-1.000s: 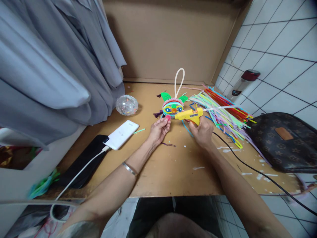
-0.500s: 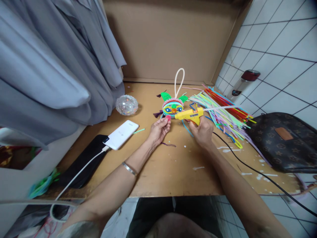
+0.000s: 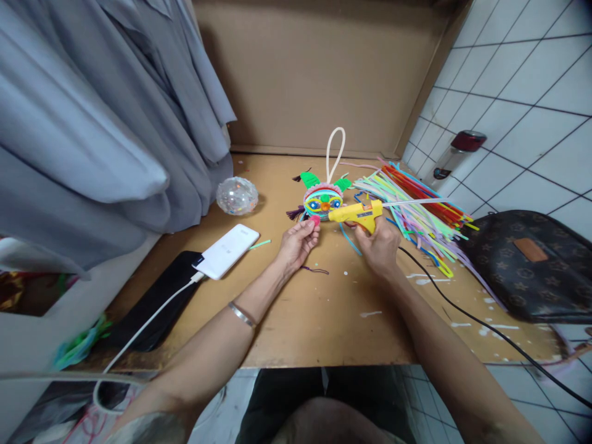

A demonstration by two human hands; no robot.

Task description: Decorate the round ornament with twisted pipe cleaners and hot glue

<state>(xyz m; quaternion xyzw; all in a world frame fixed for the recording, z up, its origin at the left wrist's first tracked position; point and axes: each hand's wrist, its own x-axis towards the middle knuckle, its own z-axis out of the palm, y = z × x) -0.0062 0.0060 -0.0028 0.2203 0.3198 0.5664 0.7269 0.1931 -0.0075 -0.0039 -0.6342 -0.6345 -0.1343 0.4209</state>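
The small pink-red piece (image 3: 315,220) is pinched between the thumb and fingers of my left hand (image 3: 297,242), in the middle of the table (image 3: 319,320), just in front of the colourful animal-face ornament (image 3: 324,200). My right hand (image 3: 380,245) is closed round the handle of the yellow glue gun (image 3: 355,214) — its nozzle points left, near the pink-red piece — and a clear glue stick (image 3: 411,202) sticks out of its back end.

The ornament has green ears, blue-and-white eyes ringed in yellow and a white loop (image 3: 335,151) rising from its top; a dark purple tassel (image 3: 296,213) shows at its left side. Right of it lies a loose heap of coloured pipe cleaners (image 3: 411,213), and beyond their near ends a dark patterned bag (image 3: 531,265) with a brown patch. The glue gun's black cord (image 3: 467,319) runs off to the lower right.

To the left of the ornament sits a clear, round, faceted container (image 3: 237,196). Nearer me, a white power bank (image 3: 229,251) with a white cable (image 3: 148,320) plugged in lies partly over a flat black item (image 3: 160,305) — a short pale green strip (image 3: 260,245) lies just beside it.
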